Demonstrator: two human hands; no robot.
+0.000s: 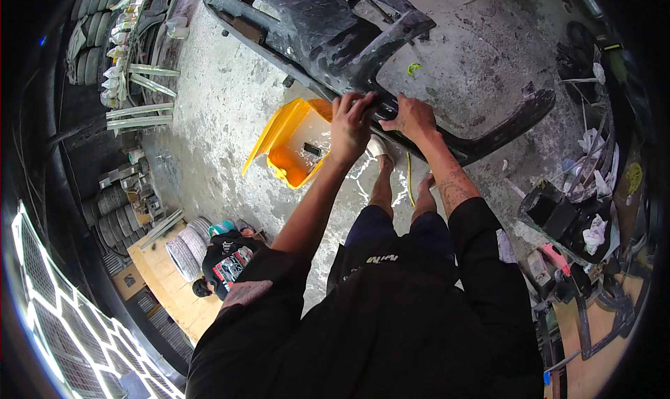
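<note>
The left grip (351, 128) and right grip (412, 116) touch a long, scuffed black car bumper (324, 47); whether either clamps it is unclear. Left of both sits an open yellow plastic bin (278, 128).

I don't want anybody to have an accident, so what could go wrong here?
The yellow tub has liquid in it and sits right beside the black bumper, so a knock might spill it.

A thin yellow strip lies on the floor by the feet; it could perhaps catch a toe.

The left hand and right hand are both at the bumper's edge, so fingers might get scraped if it shifted.
</note>
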